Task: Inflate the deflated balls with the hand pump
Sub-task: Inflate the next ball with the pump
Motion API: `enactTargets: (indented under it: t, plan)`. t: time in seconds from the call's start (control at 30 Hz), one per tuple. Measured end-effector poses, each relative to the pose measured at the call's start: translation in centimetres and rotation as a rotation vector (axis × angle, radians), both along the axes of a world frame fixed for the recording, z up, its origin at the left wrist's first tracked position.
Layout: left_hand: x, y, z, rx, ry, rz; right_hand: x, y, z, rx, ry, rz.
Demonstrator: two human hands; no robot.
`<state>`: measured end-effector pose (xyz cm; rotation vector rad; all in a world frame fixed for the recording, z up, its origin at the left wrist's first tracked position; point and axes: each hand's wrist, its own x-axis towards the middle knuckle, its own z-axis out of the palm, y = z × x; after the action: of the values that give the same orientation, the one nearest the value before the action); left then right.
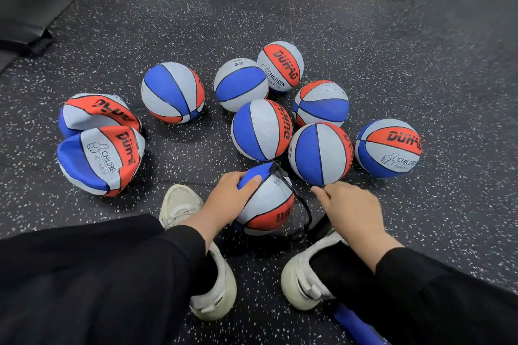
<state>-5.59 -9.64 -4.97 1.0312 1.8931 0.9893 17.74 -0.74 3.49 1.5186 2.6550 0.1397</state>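
Left hand gripped the ball between the white shoes; right hand hung loosely curled beside it, holding nothing. Seven round balls lay clustered on speckled floor, printed "CHILDREN". Two collapsed balls lay left. Black hose was plugged into the held ball; blue pump lay by the right shoe.
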Motion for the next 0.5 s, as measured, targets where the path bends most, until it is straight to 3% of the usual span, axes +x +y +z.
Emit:
enactTargets:
  t: [0.2, 0.33, 0.5]
  plan:
    - [0.0, 0.2, -0.2, -0.011, 0.008, 0.008, -0.9, 2.3, 5.5, 0.108, 0.092, 0.077]
    - [0.0, 0.2, -0.4, -0.032, 0.000, 0.011, -0.4, 0.6, 3.1, 0.124, 0.109, -0.033]
    - [0.1, 0.2, -0.6, -0.038, -0.036, -0.036, -0.7, -1.2, -1.3, 0.001, 0.095, -0.105]
